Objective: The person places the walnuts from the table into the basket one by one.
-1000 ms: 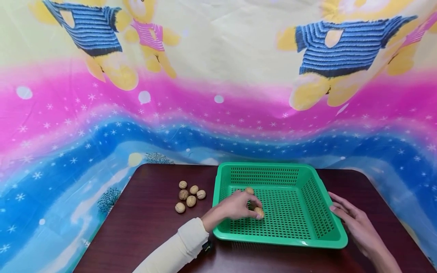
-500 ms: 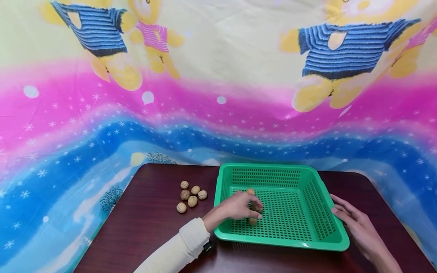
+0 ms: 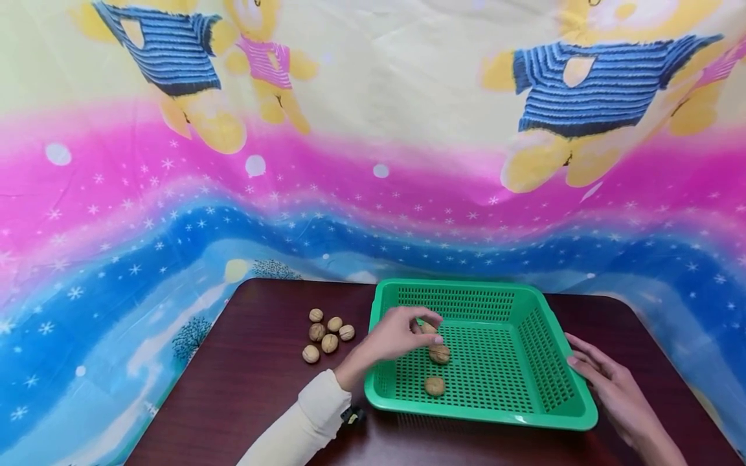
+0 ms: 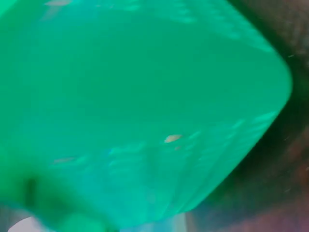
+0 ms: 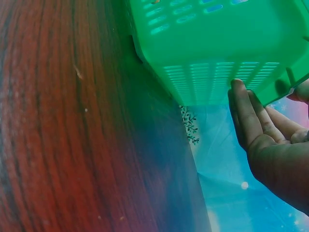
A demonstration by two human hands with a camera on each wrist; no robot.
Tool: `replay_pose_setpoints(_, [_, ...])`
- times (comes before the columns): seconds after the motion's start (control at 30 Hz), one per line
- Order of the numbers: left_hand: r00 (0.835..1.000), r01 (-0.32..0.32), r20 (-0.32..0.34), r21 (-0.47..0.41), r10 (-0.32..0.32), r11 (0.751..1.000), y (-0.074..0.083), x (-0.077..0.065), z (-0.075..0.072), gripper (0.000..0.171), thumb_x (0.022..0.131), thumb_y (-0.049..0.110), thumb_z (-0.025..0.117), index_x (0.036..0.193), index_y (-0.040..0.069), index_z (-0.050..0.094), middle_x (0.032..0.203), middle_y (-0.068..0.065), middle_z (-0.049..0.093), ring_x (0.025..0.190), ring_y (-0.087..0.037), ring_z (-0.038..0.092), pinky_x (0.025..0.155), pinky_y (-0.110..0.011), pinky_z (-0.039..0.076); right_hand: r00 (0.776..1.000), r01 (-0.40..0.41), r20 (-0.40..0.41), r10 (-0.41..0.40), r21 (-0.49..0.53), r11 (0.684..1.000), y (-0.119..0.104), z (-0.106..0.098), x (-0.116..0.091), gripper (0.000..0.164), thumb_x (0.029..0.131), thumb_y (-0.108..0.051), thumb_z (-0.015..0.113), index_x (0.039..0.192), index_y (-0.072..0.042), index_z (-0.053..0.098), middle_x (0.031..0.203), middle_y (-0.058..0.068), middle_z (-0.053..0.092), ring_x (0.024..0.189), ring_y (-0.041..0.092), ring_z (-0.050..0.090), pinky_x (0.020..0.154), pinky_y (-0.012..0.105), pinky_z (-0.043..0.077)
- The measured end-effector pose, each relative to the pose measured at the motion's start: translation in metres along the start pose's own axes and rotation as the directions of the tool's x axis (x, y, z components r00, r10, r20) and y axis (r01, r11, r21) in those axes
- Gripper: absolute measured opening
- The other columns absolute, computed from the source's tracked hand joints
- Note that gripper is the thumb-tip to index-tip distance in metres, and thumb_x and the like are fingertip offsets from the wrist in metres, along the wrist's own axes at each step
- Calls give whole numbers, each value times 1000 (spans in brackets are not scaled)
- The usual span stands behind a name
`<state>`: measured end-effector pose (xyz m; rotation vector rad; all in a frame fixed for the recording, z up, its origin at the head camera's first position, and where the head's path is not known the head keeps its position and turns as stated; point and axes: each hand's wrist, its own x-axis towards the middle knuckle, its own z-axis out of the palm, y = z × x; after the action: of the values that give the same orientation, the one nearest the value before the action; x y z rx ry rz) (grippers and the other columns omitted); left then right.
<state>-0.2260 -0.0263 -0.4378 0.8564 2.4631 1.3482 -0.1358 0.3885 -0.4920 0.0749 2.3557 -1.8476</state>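
My left hand hovers over the left part of a green plastic basket, thumb and fingers apart with nothing gripped. Just below its thumb lies a walnut; another walnut rests nearer the basket's front. A third walnut shows partly through the gap between thumb and fingers. At the basket's right side, my right hand touches the outer wall with straight fingers, its thumb at the rim. The right wrist view shows those fingers against the slotted wall. Only blurred green basket fills the left wrist view.
Several walnuts lie loosely grouped on the dark wooden table, left of the basket. A printed cloth with bears and snowflakes hangs behind the table.
The left hand has let go of a walnut, which now lies near the basket's front, and has moved back and up from it. The right hand stays at the basket's side.
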Motion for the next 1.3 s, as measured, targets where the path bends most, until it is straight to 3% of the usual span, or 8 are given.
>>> replay_pose_setpoints(0.13, [995, -2, -98, -22, 0, 1000, -3, -11, -25, 34, 99, 28, 80, 132, 20, 77, 126, -4, 78, 73, -7, 63, 59, -23, 43, 1000, 0, 1, 0, 0, 1000, 0, 0, 0, 68, 116, -31, 50, 174, -15, 18, 120, -33, 68, 105, 3, 75, 81, 36, 64])
replay_pose_setpoints(0.3, [975, 55, -213, -61, -67, 997, -20, -29, -55, 38, 99, 27, 81, 135, 19, 75, 97, -8, 77, 66, -11, 57, 55, -24, 40, 1000, -21, -6, 21, -28, 999, -1, 0, 1, 69, 116, -34, 50, 174, -16, 17, 119, -35, 66, 104, 0, 74, 82, 36, 64])
replay_pose_setpoints(0.37, [958, 93, -263, -90, -113, 992, -32, -38, -65, 39, 98, 28, 81, 136, 19, 75, 91, -11, 76, 65, -12, 55, 55, -25, 40, 1000, -30, -8, 29, -37, 999, -1, 0, 1, 70, 116, -35, 50, 174, -15, 17, 118, -36, 66, 104, 0, 74, 82, 36, 64])
replay_pose_setpoints(0.6, [883, 198, -400, -158, -246, 967, -84, -70, -91, 37, 98, 26, 81, 134, 19, 75, 130, -14, 75, 68, -18, 58, 54, -26, 41, 1000, -16, 9, 16, -13, 1000, -1, 0, 2, 69, 116, -32, 49, 174, -16, 16, 119, -35, 67, 104, 2, 75, 81, 39, 64])
replay_pose_setpoints(0.8, [819, 289, -467, -167, -334, 943, -119, -92, -101, 38, 99, 25, 80, 135, 15, 75, 127, -14, 76, 84, -35, 66, 64, -28, 48, 1000, -25, 16, 25, -8, 1000, -1, -1, 2, 68, 116, -33, 49, 174, -18, 16, 119, -35, 67, 104, 3, 75, 81, 39, 64])
replay_pose_setpoints(0.97, [791, 382, -464, -133, -398, 915, -137, -103, -104, 40, 98, 25, 80, 136, 12, 75, 112, -13, 79, 85, -39, 69, 66, -31, 49, 999, -49, -5, 49, -66, 997, -1, -1, 1, 71, 116, -38, 50, 175, -18, 16, 117, -39, 62, 104, -3, 73, 82, 36, 64])
replay_pose_setpoints(1.07, [783, 420, -461, -105, -418, 902, -145, -105, -104, 40, 97, 24, 81, 135, 12, 75, 114, -15, 79, 91, -39, 71, 69, -33, 51, 999, -53, -10, 52, -79, 995, -1, 0, 1, 71, 116, -39, 49, 175, -18, 16, 117, -40, 61, 104, -4, 72, 82, 36, 63])
replay_pose_setpoints(1.3, [814, 433, -420, -23, -402, 901, -154, -105, -102, 39, 98, 24, 81, 132, 8, 76, 140, -20, 71, 133, -44, 63, 101, -55, 55, 999, -52, -24, 49, -119, 992, 1, 0, 1, 72, 115, -43, 48, 174, -18, 16, 116, -42, 57, 105, -10, 68, 84, 32, 62])
